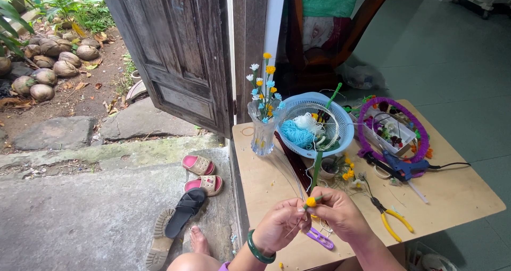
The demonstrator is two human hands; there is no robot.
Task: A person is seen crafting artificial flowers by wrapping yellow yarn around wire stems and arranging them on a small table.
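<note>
Your left hand (278, 226) and right hand (336, 212) are both closed in a pinch on a small fuzzy yellow flower on a thin green wire stem (312, 201), held just above the near edge of the pale plywood bench (458, 191). Behind it sit a ribbed clear glass vase (263, 135) of tiny flowers and a light blue slotted plastic basket (340, 127) of yarn, with yellow-handled pliers (393, 220) lying flat to your right, a weathered wooden door (175, 47) ajar and rough concrete outside.

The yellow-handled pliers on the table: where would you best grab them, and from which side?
Probably by the two yellow handles of the pliers, coming from above on the near side. They lie flat on the wooden table, handles spread toward the person and the dark jaws pointing away, with bare table around them.
</note>
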